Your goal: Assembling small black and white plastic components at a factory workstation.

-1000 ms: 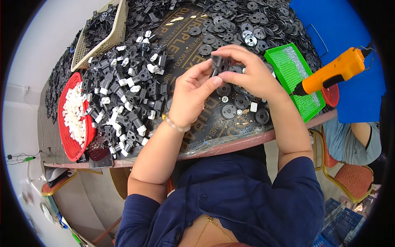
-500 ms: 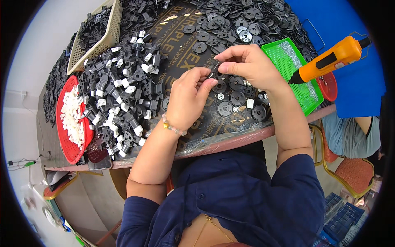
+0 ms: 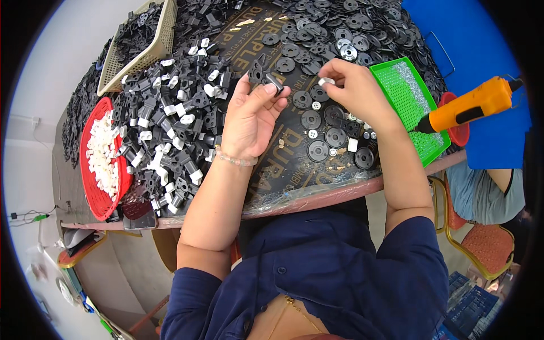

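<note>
A black plastic bracket (image 3: 258,72) with a round post is held between the thumb and fingers of my left hand (image 3: 250,116), above the dark table. My right hand (image 3: 358,93) pinches a small white plastic piece (image 3: 326,82) between thumb and fingertips. The two parts are apart. Below my right hand lie several black round discs (image 3: 335,136), with small white pieces among them. To the left of my left hand is a heap of black brackets, many with white caps (image 3: 187,119).
A red basket (image 3: 106,211) of white pieces and a beige basket (image 3: 165,42) of black parts stand at the left. At the right are a green tray (image 3: 399,107) with small metal bits and an orange power screwdriver (image 3: 467,107). Black discs (image 3: 357,22) pile up at the back.
My hands have moved apart from each other. The left one has turned palm up with the bracket, and the white piece now shows in my right fingertips.
</note>
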